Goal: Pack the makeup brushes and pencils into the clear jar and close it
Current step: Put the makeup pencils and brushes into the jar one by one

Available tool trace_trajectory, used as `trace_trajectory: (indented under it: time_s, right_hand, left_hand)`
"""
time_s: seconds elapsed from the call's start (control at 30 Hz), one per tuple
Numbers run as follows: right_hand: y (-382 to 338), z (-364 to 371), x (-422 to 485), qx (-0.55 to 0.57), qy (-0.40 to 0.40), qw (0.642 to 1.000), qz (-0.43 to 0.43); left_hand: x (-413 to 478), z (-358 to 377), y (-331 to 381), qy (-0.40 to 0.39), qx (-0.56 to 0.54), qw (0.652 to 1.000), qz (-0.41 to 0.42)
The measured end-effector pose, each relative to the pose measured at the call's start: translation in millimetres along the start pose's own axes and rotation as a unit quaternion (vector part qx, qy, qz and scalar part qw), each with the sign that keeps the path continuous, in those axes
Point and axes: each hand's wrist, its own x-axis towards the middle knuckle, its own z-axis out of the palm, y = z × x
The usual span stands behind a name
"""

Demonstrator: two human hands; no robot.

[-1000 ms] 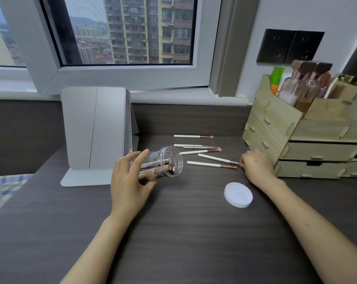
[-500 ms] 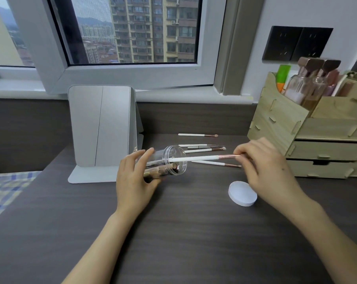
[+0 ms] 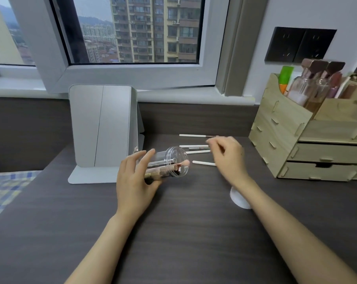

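My left hand (image 3: 135, 181) grips the clear jar (image 3: 169, 161), which is tilted on its side with its mouth facing right. Several brushes and pencils lie inside it, and a pink brush tip (image 3: 185, 163) pokes out of the mouth. My right hand (image 3: 227, 158) hovers blurred to the right of the jar, fingers apart, holding nothing. Several white-handled brushes (image 3: 194, 135) lie on the dark desk (image 3: 173, 232) behind and under that hand. The white round lid (image 3: 238, 198) lies flat on the desk, partly hidden by my right forearm.
A grey folding mirror (image 3: 102, 128) stands just behind the jar. A wooden drawer organizer (image 3: 308, 140) with bottles stands at the right. A checked cloth (image 3: 5, 187) lies off the desk's left edge. A window and sill run along the back.
My right hand picked up a white brush, slid it into the jar and let go; it now moves back toward the brushes on the desk. The left hand kept holding the jar.
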Motion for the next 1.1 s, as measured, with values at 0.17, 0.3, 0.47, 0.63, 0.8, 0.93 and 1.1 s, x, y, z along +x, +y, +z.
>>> trace_trajectory:
  time_s: [0.17,0.3,0.47,0.63,0.8,0.93,1.1]
  right_hand:
    - [80,19,46,-0.268,-0.147,0.938,0.163]
    - [97,24,62,-0.363,-0.238,0.887,0.157]
    - [102,23,61,-0.363,-0.217,0.900,0.100]
    - [105,16,53,-0.325,-0.223,0.917,0.057]
    - [85,-6,41,-0.281,-0.140,0.949,0.008]
    - [38,-44,7,-0.127,-0.083,0.988,-0.019]
    - [-14,-82,-38,-0.058,-0.085,0.992,-0.071]
  left_hand:
    - [0,0,-4,0.009,0.000,1.000,-0.018]
    - [2,1,-5,0.010,0.002,1.000,-0.015]
    - [3,2,-5,0.014,0.001,1.000,-0.018]
    - [2,2,-5,0.007,0.002,1.000,-0.015]
    - [1,2,-3,0.011,0.007,1.000,-0.009]
    - [1,3,-2,0.012,0.010,1.000,-0.003]
    - [2,3,0,0.020,0.000,1.000,-0.008]
